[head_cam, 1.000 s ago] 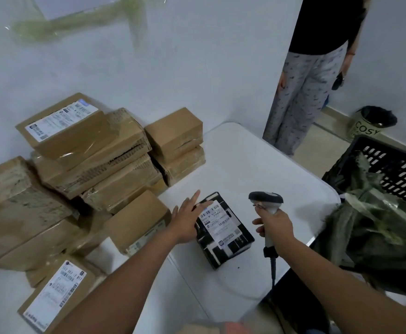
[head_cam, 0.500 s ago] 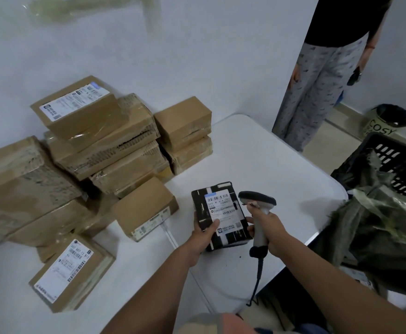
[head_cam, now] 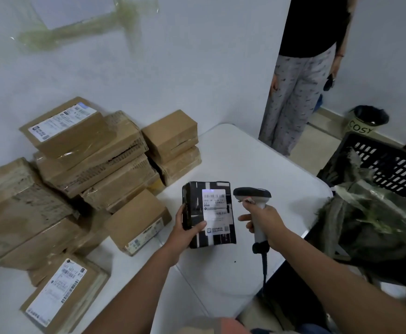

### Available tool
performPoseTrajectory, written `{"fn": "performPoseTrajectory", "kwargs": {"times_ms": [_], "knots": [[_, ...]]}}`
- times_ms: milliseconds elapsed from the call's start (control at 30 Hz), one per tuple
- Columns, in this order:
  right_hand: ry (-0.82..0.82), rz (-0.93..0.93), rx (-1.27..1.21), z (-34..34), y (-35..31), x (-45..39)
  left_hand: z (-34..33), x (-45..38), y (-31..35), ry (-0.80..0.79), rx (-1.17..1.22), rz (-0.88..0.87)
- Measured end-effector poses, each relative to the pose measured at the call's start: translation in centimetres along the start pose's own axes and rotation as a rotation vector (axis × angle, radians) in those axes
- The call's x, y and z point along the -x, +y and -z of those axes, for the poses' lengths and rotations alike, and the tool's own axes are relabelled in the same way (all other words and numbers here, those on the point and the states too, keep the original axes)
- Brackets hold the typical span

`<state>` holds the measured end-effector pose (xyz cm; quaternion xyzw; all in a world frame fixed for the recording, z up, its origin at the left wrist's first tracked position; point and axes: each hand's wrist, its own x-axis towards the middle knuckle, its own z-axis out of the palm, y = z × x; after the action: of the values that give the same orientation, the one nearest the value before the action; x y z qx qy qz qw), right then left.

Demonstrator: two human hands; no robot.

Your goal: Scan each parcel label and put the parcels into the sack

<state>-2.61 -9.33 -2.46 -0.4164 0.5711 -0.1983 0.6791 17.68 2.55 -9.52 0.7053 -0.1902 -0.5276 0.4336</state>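
Observation:
My left hand (head_cam: pixel 185 231) grips a black parcel (head_cam: pixel 193 208) by its lower left corner and holds it tilted up off the white table (head_cam: pixel 257 165). Its white label (head_cam: pixel 215 210) faces me, with a pale glow on the barcode at its top. My right hand (head_cam: pixel 264 220) holds a grey barcode scanner (head_cam: pixel 252 194) just right of the parcel, head aimed at the label; its cable hangs down. The dark green sack (head_cam: pixel 375 220) gapes open at the right, past the table's edge.
Several brown cardboard parcels (head_cam: pixel 88 162) are stacked against the wall at the left, one flat with its label up near me (head_cam: pixel 62 292). A black crate (head_cam: pixel 394 165) stands behind the sack. A person (head_cam: pixel 300 92) stands beyond the table beside a bin (head_cam: pixel 365 121).
My left hand went from resting on the flat parcel to gripping and lifting it upright toward me. The scanner moved in beside the label, which now shows a glow.

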Motion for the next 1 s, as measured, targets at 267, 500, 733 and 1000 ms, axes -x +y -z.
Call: {"fn": "performPoseTrajectory", "kwargs": {"times_ms": [267, 500, 733, 1000], "knots": [[-0.069, 0.03, 0.04, 0.0, -2.8, 2.1, -0.4, 0.0, 1.2, 0.039, -0.078, -0.043], [-0.089, 0.017, 0.008, -0.1, -3.4, 3.1, -0.8, 0.1, 1.4, 0.059, -0.086, -0.048], [-0.077, 0.011, 0.007, -0.2, -3.4, 3.6, -0.9, 0.1, 1.5, 0.058, -0.078, -0.058], [-0.065, 0.008, 0.019, -0.2, -3.3, 3.7, -0.9, 0.1, 1.5, 0.059, -0.077, -0.052]]}}
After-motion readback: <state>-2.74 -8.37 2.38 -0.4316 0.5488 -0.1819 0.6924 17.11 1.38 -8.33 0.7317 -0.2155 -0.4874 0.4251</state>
